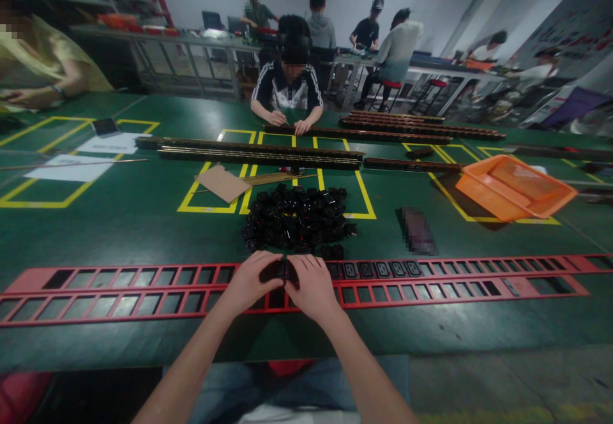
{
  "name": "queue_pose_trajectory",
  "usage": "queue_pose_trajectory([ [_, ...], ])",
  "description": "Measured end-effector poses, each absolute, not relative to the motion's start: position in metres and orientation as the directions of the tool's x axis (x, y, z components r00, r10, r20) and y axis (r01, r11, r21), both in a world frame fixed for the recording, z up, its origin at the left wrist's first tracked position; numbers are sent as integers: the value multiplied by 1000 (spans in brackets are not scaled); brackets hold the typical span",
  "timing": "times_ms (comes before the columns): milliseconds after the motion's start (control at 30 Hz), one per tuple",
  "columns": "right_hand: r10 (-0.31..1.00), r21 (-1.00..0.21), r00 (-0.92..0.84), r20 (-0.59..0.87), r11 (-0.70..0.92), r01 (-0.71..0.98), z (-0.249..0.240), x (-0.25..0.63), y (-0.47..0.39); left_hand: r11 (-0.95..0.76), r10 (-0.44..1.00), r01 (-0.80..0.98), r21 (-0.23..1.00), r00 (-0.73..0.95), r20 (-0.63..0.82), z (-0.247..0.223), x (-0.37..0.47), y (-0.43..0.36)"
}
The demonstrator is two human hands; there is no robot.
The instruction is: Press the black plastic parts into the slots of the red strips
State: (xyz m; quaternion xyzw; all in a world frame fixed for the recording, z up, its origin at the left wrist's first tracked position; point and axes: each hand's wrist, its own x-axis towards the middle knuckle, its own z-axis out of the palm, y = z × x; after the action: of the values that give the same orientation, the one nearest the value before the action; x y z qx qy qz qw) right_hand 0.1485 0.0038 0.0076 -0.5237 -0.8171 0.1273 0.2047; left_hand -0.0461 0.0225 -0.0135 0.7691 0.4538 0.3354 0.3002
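Both my left hand (pixel 253 283) and my right hand (pixel 311 283) are closed on a small black socket module (pixel 286 269), thumbs towards me and fingers on its far side. It is at the upper of two long red slotted frames (pixel 182 277); whether it is seated in a slot I cannot tell. To the right of my right hand, several black socket modules (pixel 382 269) sit in a row in the upper frame. Just beyond my hands lies a heap of black socket modules (pixel 294 219). My fingers partly hide the held module.
An orange basket (pixel 520 188) lies tilted at right, near a dark phone-like object (pixel 416 229). Long dark rails (pixel 261 152) cross the table beyond a cardboard piece (pixel 223 183). A co-worker (pixel 287 85) sits opposite, hands on a rail. White papers (pixel 67 167) lie at left.
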Motion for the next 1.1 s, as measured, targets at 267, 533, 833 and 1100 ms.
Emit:
queue_pose_trajectory([
  [267, 915, -456, -350, 202, 404, 793, 8, 149, 4, -424, 892, 528, 735, 384, 239, -9, -45, 22],
  [533, 912, -462, -352, 209, 409, 787, 9, 148, 4, -434, 886, 529, 729, 396, 240, -7, -45, 21],
  [833, 906, -441, -374, 198, 423, 791, 8, 148, 3, -452, 876, 557, 697, 426, 227, -5, -45, 21],
  [1100, 890, -462, -400, 219, 456, 761, 12, 150, 1, -414, 894, 577, 704, 402, 196, -12, -49, 24],
])
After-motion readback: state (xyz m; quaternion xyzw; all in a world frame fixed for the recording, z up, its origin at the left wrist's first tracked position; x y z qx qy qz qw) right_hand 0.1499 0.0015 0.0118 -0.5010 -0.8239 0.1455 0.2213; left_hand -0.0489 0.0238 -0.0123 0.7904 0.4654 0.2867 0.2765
